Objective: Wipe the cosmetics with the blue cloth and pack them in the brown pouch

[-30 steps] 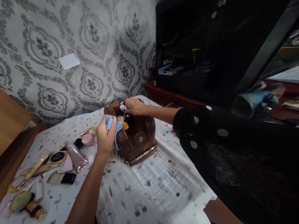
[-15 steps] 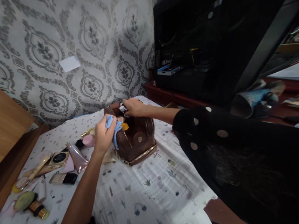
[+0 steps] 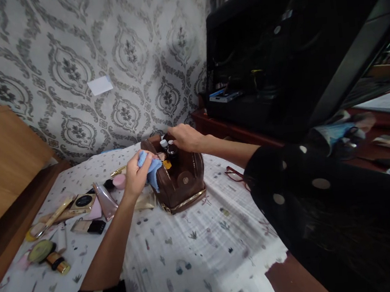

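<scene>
The brown bag (image 3: 183,186) stands open between the left hand (image 3: 137,174) and right hand (image 3: 187,137). The left, closed, clasps a blue cloth (image 3: 153,169) at the rim; the right curls beside the bottles (image 3: 172,151), hold not discernible. Red glasses (image 3: 235,175) show more fully than half a second ago.

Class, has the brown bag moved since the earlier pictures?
No, in no direction that shows: the brown bag keeps its place against the pattern on the printed cloth.
</scene>
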Available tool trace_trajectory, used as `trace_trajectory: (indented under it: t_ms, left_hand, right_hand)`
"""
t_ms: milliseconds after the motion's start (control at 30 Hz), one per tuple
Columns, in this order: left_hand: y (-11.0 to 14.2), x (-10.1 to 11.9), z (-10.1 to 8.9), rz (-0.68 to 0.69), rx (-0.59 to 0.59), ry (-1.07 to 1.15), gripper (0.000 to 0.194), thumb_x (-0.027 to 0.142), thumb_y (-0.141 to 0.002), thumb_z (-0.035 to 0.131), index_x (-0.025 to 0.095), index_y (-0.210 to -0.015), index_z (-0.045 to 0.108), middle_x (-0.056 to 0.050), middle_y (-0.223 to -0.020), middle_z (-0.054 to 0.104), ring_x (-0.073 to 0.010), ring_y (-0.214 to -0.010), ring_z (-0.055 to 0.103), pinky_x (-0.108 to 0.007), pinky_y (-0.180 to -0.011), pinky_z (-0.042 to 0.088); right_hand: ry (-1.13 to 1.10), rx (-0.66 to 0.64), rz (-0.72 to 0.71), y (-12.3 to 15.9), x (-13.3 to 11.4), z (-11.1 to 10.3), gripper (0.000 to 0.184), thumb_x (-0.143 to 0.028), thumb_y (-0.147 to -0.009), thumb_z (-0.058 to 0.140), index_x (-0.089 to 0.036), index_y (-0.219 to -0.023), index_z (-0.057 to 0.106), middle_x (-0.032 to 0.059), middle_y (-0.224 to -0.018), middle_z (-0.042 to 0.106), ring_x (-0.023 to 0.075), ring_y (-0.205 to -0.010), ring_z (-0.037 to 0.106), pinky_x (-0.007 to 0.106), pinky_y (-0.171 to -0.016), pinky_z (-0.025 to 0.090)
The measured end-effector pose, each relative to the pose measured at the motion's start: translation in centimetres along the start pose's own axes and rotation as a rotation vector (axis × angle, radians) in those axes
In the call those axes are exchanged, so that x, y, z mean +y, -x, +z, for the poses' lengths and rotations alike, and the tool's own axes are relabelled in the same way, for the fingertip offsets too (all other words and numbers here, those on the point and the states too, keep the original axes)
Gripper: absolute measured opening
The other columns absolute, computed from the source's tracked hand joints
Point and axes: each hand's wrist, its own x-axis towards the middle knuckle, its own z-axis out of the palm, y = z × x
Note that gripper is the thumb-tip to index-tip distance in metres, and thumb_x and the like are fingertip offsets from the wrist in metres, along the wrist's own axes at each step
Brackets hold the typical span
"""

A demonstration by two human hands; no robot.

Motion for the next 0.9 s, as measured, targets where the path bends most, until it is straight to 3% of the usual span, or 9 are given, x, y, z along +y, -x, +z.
trace_trajectory:
  t_ms: [167, 300, 433, 600, 667, 767, 900]
  left_hand:
    - [0.3, 0.2, 0.0, -0.004, 0.009, 0.007, 0.022, 0.04, -0.092, 0.059, 0.019, -0.086, 0.066, -0.005, -0.089, 0.072, -0.0167, -0.09, 0.068, -0.03, -0.088, 0.052]
    - [1.0, 0.8, -0.4, -0.004, 0.138, 0.001, 0.023, 0.041, -0.091, 0.059, 0.02, -0.082, 0.065, -0.003, -0.081, 0.07, -0.0166, -0.083, 0.068, -0.029, -0.084, 0.053]
    - [2.9, 0.0, -1.5, -0.058, 0.223, -0.046, 0.026, 0.046, -0.09, 0.059, 0.023, -0.08, 0.065, 0.0, -0.077, 0.068, -0.0172, -0.077, 0.066, -0.029, -0.079, 0.053]
    - [6.8, -2.0, -3.3, -0.193, 0.164, -0.139, 0.027, 0.047, -0.089, 0.059, 0.022, -0.084, 0.067, -0.002, -0.082, 0.068, -0.0196, -0.08, 0.064, -0.03, -0.078, 0.051]
    - [8.4, -2.6, -3.7, -0.251, 0.108, -0.162, 0.027, 0.045, -0.09, 0.058, 0.02, -0.085, 0.065, -0.002, -0.08, 0.067, -0.0185, -0.077, 0.061, -0.029, -0.074, 0.049]
    - [9.8, -3.1, -4.0, -0.301, 0.033, -0.191, 0.028, 0.045, -0.091, 0.056, 0.019, -0.084, 0.063, -0.001, -0.076, 0.064, -0.0174, -0.074, 0.058, -0.028, -0.071, 0.046]
    - [10.1, -3.0, -3.9, -0.319, -0.029, -0.213, 0.029, 0.045, -0.092, 0.054, 0.019, -0.084, 0.062, -0.001, -0.075, 0.063, -0.0176, -0.075, 0.058, -0.027, -0.072, 0.045]
  right_hand:
    - [0.006, 0.022, -0.011, 0.6, -0.4, -0.2, 0.026, -0.02, -0.094, 0.052, -0.017, -0.113, 0.068, 0.0155, -0.119, 0.07, 0.0291, -0.111, 0.064, 0.034, -0.085, 0.049]
    - [-0.015, 0.083, 0.012, 1.8, -1.5, -1.0, 0.027, -0.03, -0.098, 0.049, -0.018, -0.107, 0.071, 0.0128, -0.11, 0.073, 0.0268, -0.103, 0.066, 0.032, -0.08, 0.047]
    - [-0.03, 0.109, -0.114, 4.6, -3.5, -1.1, 0.033, -0.04, -0.102, 0.047, -0.017, -0.098, 0.071, 0.0102, -0.1, 0.074, 0.0239, -0.095, 0.067, 0.03, -0.074, 0.044]
    - [-0.037, -0.076, -0.292, 9.6, -4.9, 0.9, 0.039, -0.045, -0.102, 0.047, -0.014, -0.091, 0.07, 0.011, -0.093, 0.072, 0.024, -0.089, 0.067, 0.031, -0.072, 0.044]
    - [-0.04, -0.026, -0.337, 11.4, -4.5, 1.9, 0.034, -0.042, -0.1, 0.051, -0.016, -0.088, 0.068, 0.0096, -0.087, 0.071, 0.0237, -0.084, 0.065, 0.033, -0.072, 0.044]
    - [-0.064, 0.109, -0.38, 13.6, -3.7, 3.1, 0.02, -0.024, -0.099, 0.054, -0.018, -0.085, 0.067, 0.0081, -0.082, 0.069, 0.0223, -0.078, 0.063, 0.034, -0.071, 0.045]
    - [-0.153, 0.261, -0.41, 15.2, -3.1, 4.1, 0.023, -0.011, -0.098, 0.047, -0.018, -0.092, 0.069, 0.0104, -0.091, 0.072, 0.0238, -0.085, 0.065, 0.036, -0.074, 0.049]
